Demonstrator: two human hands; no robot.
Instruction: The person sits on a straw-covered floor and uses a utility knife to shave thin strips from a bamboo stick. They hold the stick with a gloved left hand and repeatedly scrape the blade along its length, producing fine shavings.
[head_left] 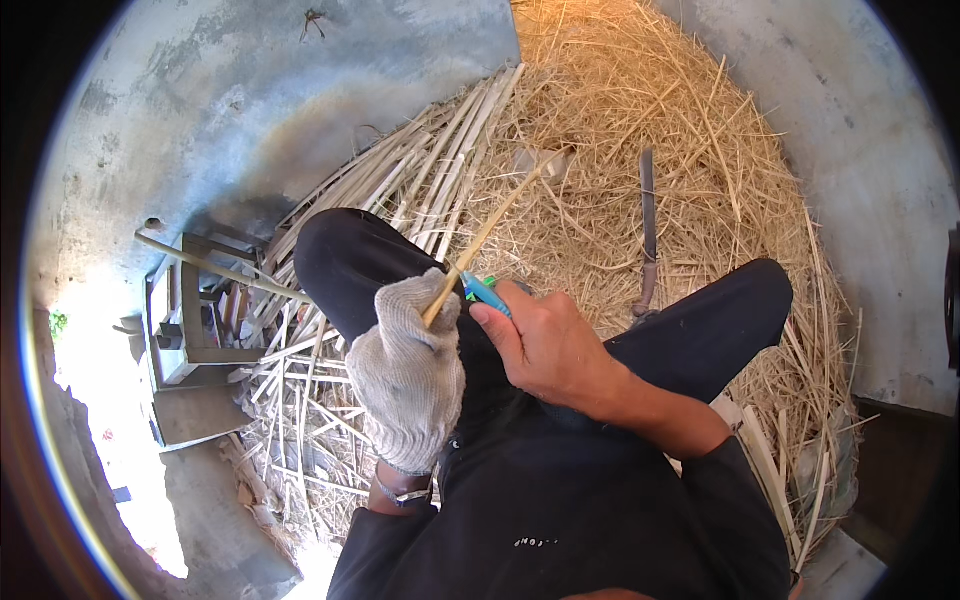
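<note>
A thin bamboo strip slants up over the person's lap, gripped low down in the gloved left hand. The bare right hand is closed around a blue-handled knife touching the strip. A long machete lies on the straw, beside split bamboo slats.

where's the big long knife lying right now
The long knife lies on the straw ahead of the person's right knee, beyond the right hand.

Gloved left hand grips bamboo strip; right hand holds blue knife.
</note>
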